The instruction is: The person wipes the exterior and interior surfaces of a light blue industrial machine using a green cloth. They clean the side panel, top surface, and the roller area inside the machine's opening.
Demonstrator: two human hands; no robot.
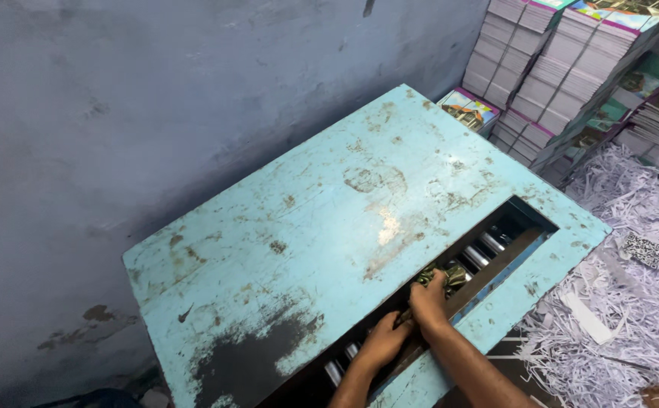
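Two hands down in the slot (450,264) of this beat-up blue table (307,227), so I'd call this the wiping step, somewhere in the middle of it. Right hand (429,298) is clenched around a dark greenish rag (444,276), pressing it against the long bar (488,268) that runs the length of the opening. Left hand (381,344) sits just behind it, lower in the frame, fingers curled onto the same bar. Can't tell if it's gripping the bar or only bracing on it, since the wrist hides most of the fingers.

So the rag is inside the slot, roughly at its middle, touching the bar and bunched under my right fingers. Shiny metal rollers (480,253) show just past it, and a couple more peek out near the left wrist.

My read on the next move: slide the rag along the bar toward the far end of the slot, keeping pressure on it and keeping loose cloth from snagging between the rollers. The left hand probably has to shift or lift off so it isn't in the way.

Around the table: paper shreds (624,302) piled on the floor to the right, stacks of booklets (556,68) against the wall (155,98) behind.
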